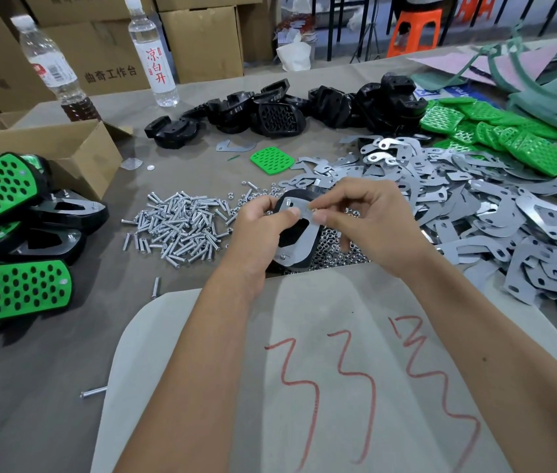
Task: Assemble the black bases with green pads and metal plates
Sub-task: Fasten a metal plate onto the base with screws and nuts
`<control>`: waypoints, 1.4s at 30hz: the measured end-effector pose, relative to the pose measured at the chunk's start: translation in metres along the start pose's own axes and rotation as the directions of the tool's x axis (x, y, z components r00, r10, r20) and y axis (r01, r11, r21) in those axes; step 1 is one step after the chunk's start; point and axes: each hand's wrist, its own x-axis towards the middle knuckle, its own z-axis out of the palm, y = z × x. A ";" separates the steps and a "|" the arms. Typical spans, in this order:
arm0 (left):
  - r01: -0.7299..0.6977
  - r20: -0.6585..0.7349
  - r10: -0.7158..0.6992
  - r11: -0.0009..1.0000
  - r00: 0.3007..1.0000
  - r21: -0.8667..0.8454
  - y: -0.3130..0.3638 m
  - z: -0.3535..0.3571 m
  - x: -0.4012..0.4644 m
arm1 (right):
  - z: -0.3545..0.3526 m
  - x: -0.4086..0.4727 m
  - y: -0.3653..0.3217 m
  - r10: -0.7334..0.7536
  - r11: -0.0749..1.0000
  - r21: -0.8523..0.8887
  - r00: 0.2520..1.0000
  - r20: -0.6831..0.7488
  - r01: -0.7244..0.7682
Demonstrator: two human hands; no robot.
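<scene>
Black plastic base (290, 233) with a grey metal plate (299, 230) laid on it sits above the nut pile (335, 249), gripped by my left hand (256, 227), thumb pinning the plate so its holes stay aligned. My right hand (358, 216) pinches what I judge is a small nut (312, 209) at the plate's edge, probably for threading.

Readable text: clear water bottle (151, 52) label, red vertical characters "凉白开". Cardboard box (106, 59) behind it, black print "曲奇工作台". Pale sheet (321, 370) at near table edge, red hand-drawn marks resembling "33", third mark unclear. Second bottle's (48, 59) label too blurred.
</scene>
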 end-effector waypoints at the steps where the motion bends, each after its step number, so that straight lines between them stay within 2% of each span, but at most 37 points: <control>1: -0.002 0.006 0.002 1.000 1.000 0.002 0.000 0.000 0.000 | 0.001 -0.001 0.000 -0.006 1.000 -0.001 1.000 -0.017 0.006; 8: 0.024 -0.003 -0.025 0.997 1.000 -0.067 0.001 0.000 0.000 | 0.003 0.000 0.002 -0.009 0.997 0.075 1.000 -0.024 0.010; 13: 0.013 -0.025 -0.014 0.999 1.000 -0.039 -0.001 0.001 0.001 | 0.004 0.001 0.005 0.024 0.998 0.057 0.999 -0.046 -0.021; 19: 0.022 -0.024 -0.023 0.999 0.999 -0.050 0.000 0.000 0.001 | 0.008 0.001 0.002 0.035 0.983 0.181 0.999 -0.003 -0.034; 25: -0.008 -0.057 0.008 1.000 0.998 0.015 -0.003 0.006 0.000 | 0.006 0.000 0.004 0.065 0.991 0.120 0.998 -0.015 -0.063; 35: 0.001 -0.093 -0.001 1.000 0.996 -0.003 0.000 0.006 -0.001 | 0.006 0.000 0.002 0.089 0.994 0.063 0.996 -0.029 -0.087; 42: 0.018 -0.111 -0.021 0.999 0.994 -0.028 0.001 0.006 0.000 | 0.008 -0.003 0.001 0.042 0.996 0.082 0.998 -0.056 -0.038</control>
